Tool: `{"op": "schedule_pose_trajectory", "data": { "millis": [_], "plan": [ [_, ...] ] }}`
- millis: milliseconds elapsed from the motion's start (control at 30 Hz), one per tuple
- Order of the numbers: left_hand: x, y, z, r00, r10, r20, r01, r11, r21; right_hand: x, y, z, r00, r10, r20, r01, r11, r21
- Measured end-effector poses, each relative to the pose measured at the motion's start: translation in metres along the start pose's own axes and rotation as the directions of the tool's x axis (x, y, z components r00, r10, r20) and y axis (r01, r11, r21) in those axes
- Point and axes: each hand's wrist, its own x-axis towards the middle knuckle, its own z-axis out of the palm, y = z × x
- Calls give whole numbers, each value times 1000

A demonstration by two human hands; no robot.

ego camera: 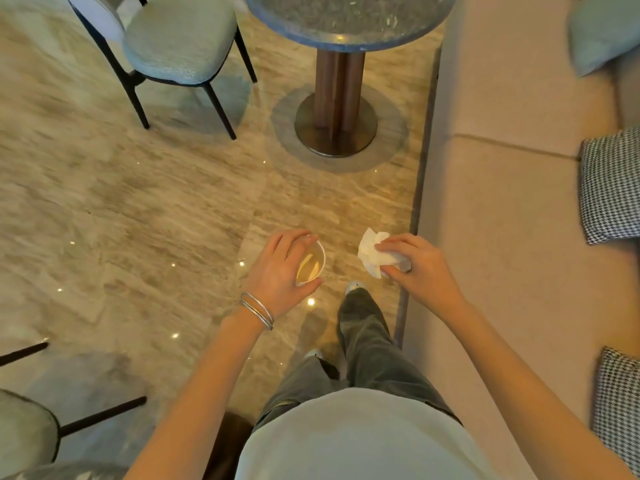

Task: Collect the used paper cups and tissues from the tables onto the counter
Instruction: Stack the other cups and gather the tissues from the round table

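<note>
- Left hand (277, 271) holds a paper cup (310, 265) from its outer side; fingers curl over the far rim, thumb presses the near wall. Cup is clear of any surface, over the floor (138, 209).
- Cup axis: close to upright, mouth tipped slightly toward the camera. Inside shows a pale yellowish lining or residue; cannot tell whether liquid remains.
- Right hand (420, 268) pinches a crumpled tissue (372, 254); fingertips bear on its top, thumb underneath. The loose wad sticks out to the left, toward the cup but apart from it.
- A small pale edge shows under the right thumb; possibly a second cup, cannot tell.
- Both forearms reach forward at about waist level, elbows bent, hands level with each other, a gap between them.
- Round table (346, 22) lies straight ahead, well apart from both hands; its visible part looks bare. Sofa (502, 202) runs along the right, chair (180, 39) at far left.
- Counter not in frame; its direction cannot be read.
- Judgement: both items are collected, the carry leg is in hand. The cup needs to stay level, so the left hand sets the pace.
</note>
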Motion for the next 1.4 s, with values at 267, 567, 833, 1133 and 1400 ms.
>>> {"op": "schedule_pose_trajectory", "data": {
  "millis": [267, 567, 833, 1133, 1400],
  "plan": [
    [125, -3, 10, 1000, -11, 6, 11, 1000, 9, 108, 58, -52, 1000, -3, -1, 3, 1000, -6],
    [239, 5, 16, 996, -1, -85, 2, 1000, 16, 205, 99, -110, 998, -39, -43, 40, 999, 29],
    [305, -18, 19, 997, -14, -74, 15, 1000, 5, 259, 128, -113, 999, -30, -19, 30, 999, 23],
    [403, -77, 11, 998, 11, -62, -12, 1000, -17, 368, 139, -118, 999, 47, -13, -47, 999, 19],
    [499, -131, -2, 995, 92, -26, -92, 996, -19, 458, 140, -126, 990, 104, -94, -98, 993, 58]
  ]
}}
